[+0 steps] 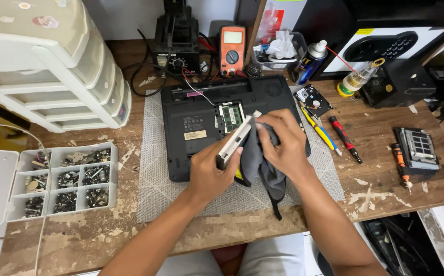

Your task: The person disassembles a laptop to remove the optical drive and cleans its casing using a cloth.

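Flat, thin drive (235, 141) — silver-white along the edge, dark on its broad face — tilted on edge above the open black laptop (201, 122). Left hand (209, 171) with fingers wrapped around its lower end. Right hand (283, 145) with fingers clenched on a dark grey cloth (257, 166), pressed against the drive's face — cloth hanging down in folds. Grey mat (155, 179) under the laptop on the worn wooden surface (385, 179). Screwdrivers (334, 135) to the right.

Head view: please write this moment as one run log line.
left hand: holds optical drive | right hand: presses grey cloth on drive | below: opened laptop
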